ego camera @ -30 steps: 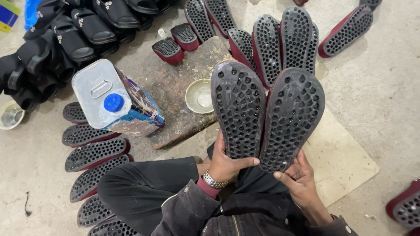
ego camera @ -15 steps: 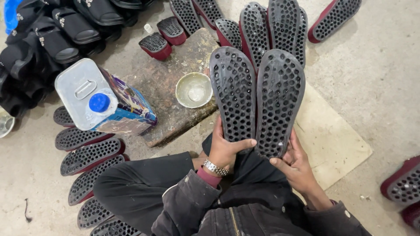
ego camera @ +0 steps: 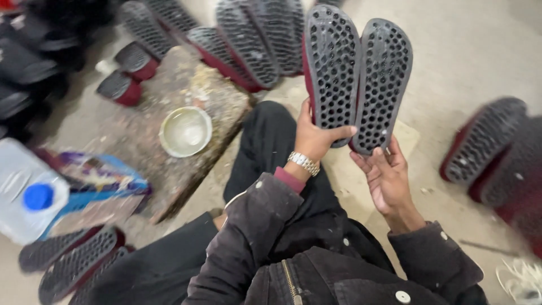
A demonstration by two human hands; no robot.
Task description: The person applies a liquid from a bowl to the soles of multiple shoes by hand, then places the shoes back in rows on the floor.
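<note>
Holding: two black studded soles, side by side, undersides up toward the camera, raised above the person's lap.
Left hand (ego camera: 312,141): clenched around the heel end of the left sole (ego camera: 332,70); thumb lies across its lower edge, fingers hidden behind it. A metal wristwatch (ego camera: 303,163) sits on this wrist, above a dark red cuff.
Right hand (ego camera: 387,181): palm up, fingers spread, supporting the heel end of the right sole (ego camera: 382,85) from beneath; fingertips touch its lower rim. Whether the fingers close on it cannot be told.
Soles: edges touching along most of their length; left one shows a dark red side wall. Both slightly blurred.
Person: seated, dark trousers, dark jacket (ego camera: 316,265) with buttons and a zip.
Work slab (ego camera: 141,130): rough, stained stone block to the left of the knees, on the concrete floor.
Bowl (ego camera: 185,131): pale, round, resting on the slab, well apart from the hands.
Container (ego camera: 28,197): translucent jug with a blue cap, lying at far left beside a blue-and-purple packet (ego camera: 101,178).
Other soles: a row fanned out beyond the slab (ego camera: 248,39); more at lower left (ego camera: 73,262); dark red ones at far right (ego camera: 485,147).
</note>
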